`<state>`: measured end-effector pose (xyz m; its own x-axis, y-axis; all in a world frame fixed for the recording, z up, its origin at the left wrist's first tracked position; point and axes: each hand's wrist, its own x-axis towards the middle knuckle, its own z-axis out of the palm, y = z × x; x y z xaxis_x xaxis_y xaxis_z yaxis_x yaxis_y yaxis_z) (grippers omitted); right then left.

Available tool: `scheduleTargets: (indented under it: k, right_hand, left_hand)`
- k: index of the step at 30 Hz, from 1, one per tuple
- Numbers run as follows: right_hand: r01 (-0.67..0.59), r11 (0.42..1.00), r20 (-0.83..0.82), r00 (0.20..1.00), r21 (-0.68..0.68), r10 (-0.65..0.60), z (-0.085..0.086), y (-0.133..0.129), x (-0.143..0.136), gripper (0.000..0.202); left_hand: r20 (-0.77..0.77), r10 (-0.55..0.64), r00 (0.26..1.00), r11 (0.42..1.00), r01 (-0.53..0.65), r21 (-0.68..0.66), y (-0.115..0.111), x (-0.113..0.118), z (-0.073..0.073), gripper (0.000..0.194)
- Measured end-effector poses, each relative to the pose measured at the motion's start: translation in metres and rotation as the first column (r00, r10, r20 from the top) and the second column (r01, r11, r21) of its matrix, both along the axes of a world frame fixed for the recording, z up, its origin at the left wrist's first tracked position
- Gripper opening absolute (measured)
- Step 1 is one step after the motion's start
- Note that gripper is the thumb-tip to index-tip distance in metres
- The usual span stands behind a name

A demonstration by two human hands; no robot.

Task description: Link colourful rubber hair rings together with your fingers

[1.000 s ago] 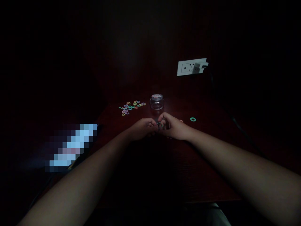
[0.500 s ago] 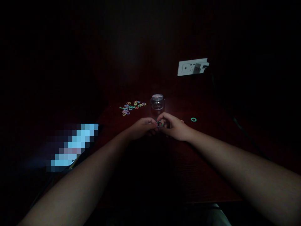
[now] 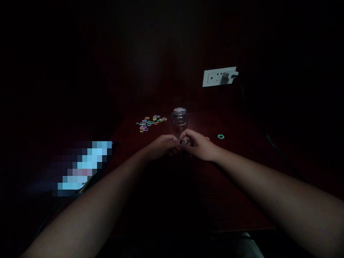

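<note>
Between the fingertips of my two hands is a small greenish hair tie (image 3: 182, 142), partly covered by the fingers. My left hand (image 3: 162, 146) pinches it from the left, with thumb and fingers closed. From the right, my right hand (image 3: 201, 144) grips it with bent fingers. Just beyond the hands stands a clear jar (image 3: 180, 119) with its lid on. A pile of small coloured hair ties (image 3: 150, 122) lies to the left of the jar. One green hair tie (image 3: 220, 137) rests alone to the right of my right hand.
A lit screen, blurred into blocks (image 3: 84, 168), is beside my left forearm. On the wall behind the dark red table (image 3: 215, 200) is a white socket plate (image 3: 212, 78) with a plug (image 3: 232, 75) in it. A dark cable (image 3: 282, 150) runs along the right.
Both hands stay in nearly the same place. The loop of the hair tie between the fingertips looks a little narrower. The pile, the jar and the lone hair tie have not moved.
</note>
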<state>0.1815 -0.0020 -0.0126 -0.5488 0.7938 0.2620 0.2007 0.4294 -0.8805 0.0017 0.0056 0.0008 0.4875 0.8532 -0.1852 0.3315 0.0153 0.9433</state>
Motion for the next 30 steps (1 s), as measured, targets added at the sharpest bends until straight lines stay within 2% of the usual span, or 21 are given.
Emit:
scheduleTargets:
  k: [3, 8, 15, 30]
  right_hand:
    - [0.012, 0.999, -0.001, 1.0, -0.033, -0.012, -0.0008, 0.0004, 0.0001, 0.015]
    - [0.014, 1.0, 0.008, 1.0, 0.017, -0.014, 0.0014, -0.0013, 0.0002, 0.021]
    - [0.05, 0.999, 0.046, 0.998, -0.008, -0.05, 0.0005, -0.0015, -0.0013, 0.01]
    - [0.109, 0.994, 0.126, 0.986, -0.009, -0.107, 0.0055, -0.0042, -0.0017, 0.009]
  left_hand:
    - [0.007, -0.001, 1.0, 1.0, 0.001, -0.02, 0.0003, -0.0004, -0.0003, 0.015]
    - [-0.007, 0.005, 1.0, 1.0, -0.005, -0.009, 0.0, -0.0005, 0.0002, 0.015]
    - [0.005, 0.015, 1.0, 1.0, -0.015, -0.026, -0.0005, -0.0006, 0.0011, 0.016]
    - [0.012, 0.018, 1.0, 0.999, -0.018, -0.027, -0.0006, -0.0005, 0.0008, 0.016]
